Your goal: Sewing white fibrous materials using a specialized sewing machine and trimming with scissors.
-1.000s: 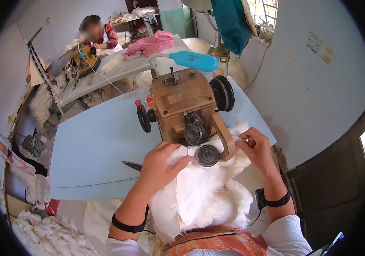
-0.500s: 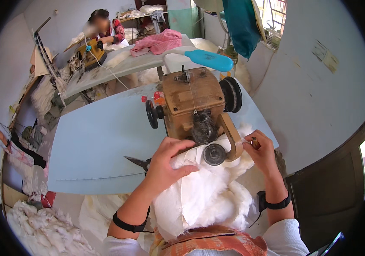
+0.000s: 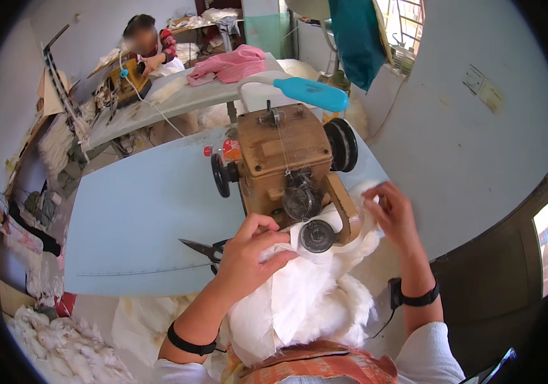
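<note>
A brown fur sewing machine (image 3: 283, 142) stands on the pale blue table, with a dark round feed disc (image 3: 317, 236) at its front. White fur (image 3: 306, 301) hangs from the disc toward my lap, its smooth hide side partly facing up. At the left of the disc, my left hand (image 3: 251, 256) pinches the upper edge of the fur between thumb and fingers. My right hand (image 3: 390, 214) is to the right of the machine's arm, beside the fluffy pile, fingers curled together; what they hold, if anything, does not show clearly.
Scissors (image 3: 202, 248) lie left of my left hand on the blue table (image 3: 139, 217). A blue lamp (image 3: 312, 94) overhangs the machine; a red-capped bottle (image 3: 227, 150) stands behind its handwheel. Another person (image 3: 149, 48) works at a far table. Fur heaps (image 3: 63, 349) lie at lower left.
My left hand has closed from a spread grasp into a pinch on the fur edge. My right hand has shifted slightly up and away from the machine's arm. The view has moved a little.
</note>
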The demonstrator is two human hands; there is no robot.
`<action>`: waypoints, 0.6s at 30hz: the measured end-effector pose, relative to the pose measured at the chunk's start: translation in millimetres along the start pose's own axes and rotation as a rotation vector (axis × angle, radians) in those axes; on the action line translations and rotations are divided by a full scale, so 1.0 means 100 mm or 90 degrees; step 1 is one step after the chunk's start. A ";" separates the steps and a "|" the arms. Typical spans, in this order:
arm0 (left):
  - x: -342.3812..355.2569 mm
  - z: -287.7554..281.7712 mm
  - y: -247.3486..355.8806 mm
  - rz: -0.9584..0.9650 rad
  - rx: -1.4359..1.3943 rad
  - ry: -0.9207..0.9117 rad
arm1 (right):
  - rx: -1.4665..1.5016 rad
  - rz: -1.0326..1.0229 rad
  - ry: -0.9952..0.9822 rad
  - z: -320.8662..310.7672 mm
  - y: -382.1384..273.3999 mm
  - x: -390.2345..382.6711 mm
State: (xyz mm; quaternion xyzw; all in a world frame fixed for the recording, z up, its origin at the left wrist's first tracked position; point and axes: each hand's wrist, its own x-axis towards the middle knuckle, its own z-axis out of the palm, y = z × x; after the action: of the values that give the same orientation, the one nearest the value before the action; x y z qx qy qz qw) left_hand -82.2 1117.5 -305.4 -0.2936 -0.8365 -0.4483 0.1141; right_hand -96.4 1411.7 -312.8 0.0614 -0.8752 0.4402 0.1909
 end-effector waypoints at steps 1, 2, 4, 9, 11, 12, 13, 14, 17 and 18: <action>0.02 0.00 0.02 -0.002 0.001 0.009 | -0.006 -0.035 0.030 -0.02 -0.01 0.11; 0.04 0.01 0.04 0.005 -0.001 0.002 | -0.013 -0.070 0.062 -0.05 -0.04 0.23; 0.07 0.04 0.02 -0.011 -0.018 0.036 | -0.017 -0.105 0.077 0.03 -0.12 0.50; 0.15 0.09 0.02 -0.046 -0.013 0.008 | -0.092 -0.054 0.135 0.18 -0.25 1.05; 0.15 0.09 0.05 -0.091 -0.031 -0.003 | -0.139 -0.055 0.140 0.20 -0.19 1.18; 0.16 0.09 0.12 -0.181 -0.118 0.000 | -0.190 -0.058 0.142 0.21 -0.14 1.22; 0.17 0.10 0.16 -0.271 -0.206 0.002 | -0.191 -0.055 0.144 0.21 -0.07 1.25; 0.16 0.11 0.13 -0.271 -0.204 0.001 | -0.170 -0.034 0.104 0.24 -0.04 1.28; 0.14 0.12 0.02 -0.193 -0.128 0.010 | -0.068 -0.007 0.064 0.25 0.03 1.20; 0.15 0.10 0.00 -0.173 -0.083 -0.009 | 0.015 -0.004 0.064 0.26 0.04 1.14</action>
State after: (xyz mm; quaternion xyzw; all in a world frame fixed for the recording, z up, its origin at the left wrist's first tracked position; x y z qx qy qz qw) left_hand -93.8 1131.9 -304.4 -0.1880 -0.8382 -0.5112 0.0271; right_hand -209.5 1400.2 -286.1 0.0439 -0.8592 0.4521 0.2354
